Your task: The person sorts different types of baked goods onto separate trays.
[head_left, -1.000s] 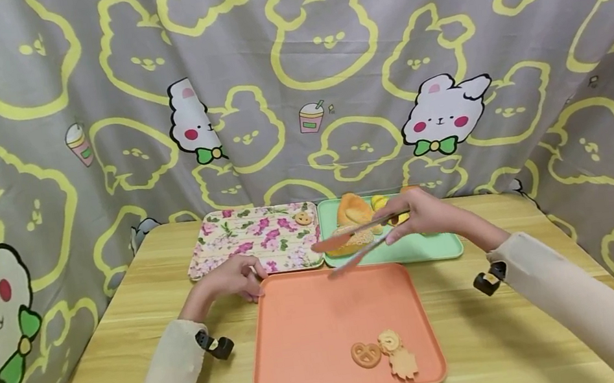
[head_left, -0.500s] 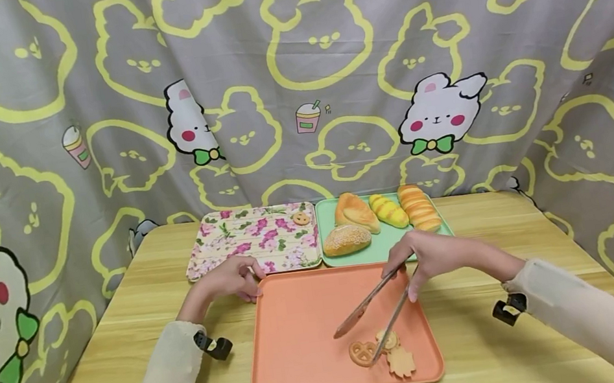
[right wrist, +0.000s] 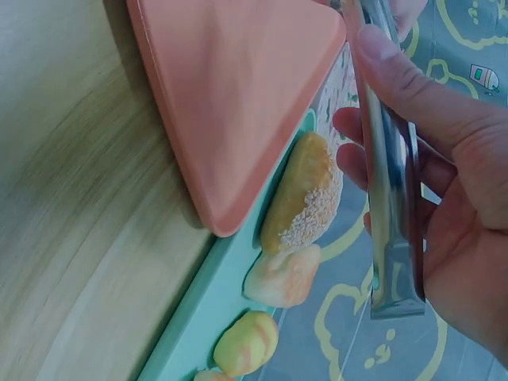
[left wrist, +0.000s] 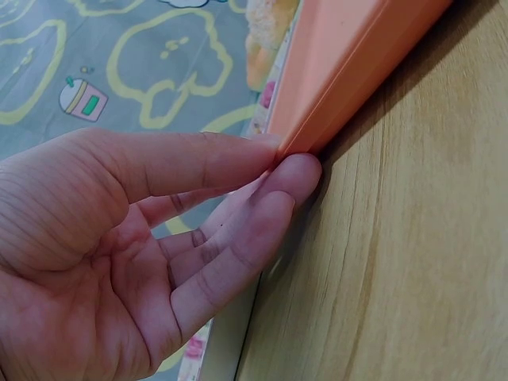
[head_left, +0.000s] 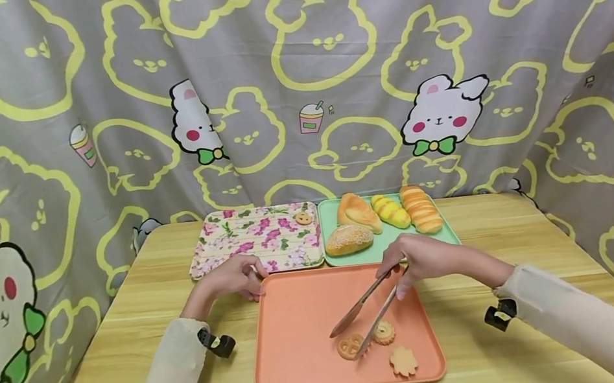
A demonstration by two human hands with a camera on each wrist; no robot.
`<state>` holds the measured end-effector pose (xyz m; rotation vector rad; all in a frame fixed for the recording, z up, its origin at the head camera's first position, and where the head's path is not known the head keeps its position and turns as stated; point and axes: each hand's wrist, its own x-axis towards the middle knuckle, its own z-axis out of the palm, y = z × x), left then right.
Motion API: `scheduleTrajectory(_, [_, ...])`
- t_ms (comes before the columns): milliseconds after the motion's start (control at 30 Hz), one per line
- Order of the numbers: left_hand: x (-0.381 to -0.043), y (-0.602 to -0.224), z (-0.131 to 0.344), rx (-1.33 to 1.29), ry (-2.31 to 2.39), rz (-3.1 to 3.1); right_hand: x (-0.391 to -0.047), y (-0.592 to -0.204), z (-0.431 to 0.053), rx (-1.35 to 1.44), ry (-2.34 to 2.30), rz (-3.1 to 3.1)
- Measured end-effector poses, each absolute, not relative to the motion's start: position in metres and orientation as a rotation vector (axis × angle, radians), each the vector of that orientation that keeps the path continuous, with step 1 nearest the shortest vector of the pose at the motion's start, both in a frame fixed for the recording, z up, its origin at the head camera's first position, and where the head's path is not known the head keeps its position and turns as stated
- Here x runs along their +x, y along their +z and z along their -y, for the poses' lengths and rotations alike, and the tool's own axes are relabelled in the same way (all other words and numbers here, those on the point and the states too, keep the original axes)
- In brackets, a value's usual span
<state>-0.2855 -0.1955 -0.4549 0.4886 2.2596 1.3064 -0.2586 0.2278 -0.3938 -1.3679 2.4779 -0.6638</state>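
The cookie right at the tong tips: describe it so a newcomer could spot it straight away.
Find the orange tray nearest the person on the wooden table. Three cookies lie in its near right part, where the tongs held by the right hand point. It is the leftmost one, the pretzel cookie, round with holes, unlike the leaf-shaped cookie.

Floral tray [head_left: 243, 243] with one cookie [head_left: 303, 218]; green tray [head_left: 387, 242] holding four breads; wooden table [head_left: 125, 322].

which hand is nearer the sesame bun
Right. The right hand holds tongs just in front of the sesame bun; the left hand pinches the orange tray's far-left corner, farther away.
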Motion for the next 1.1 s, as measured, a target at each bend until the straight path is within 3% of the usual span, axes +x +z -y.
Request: scheduleTrajectory(1100, [-0.285,-0.455,0.195,0.488,1.322,-2.245,-0.257,-0.404,-0.203,-1.47,-0.641,-2.648])
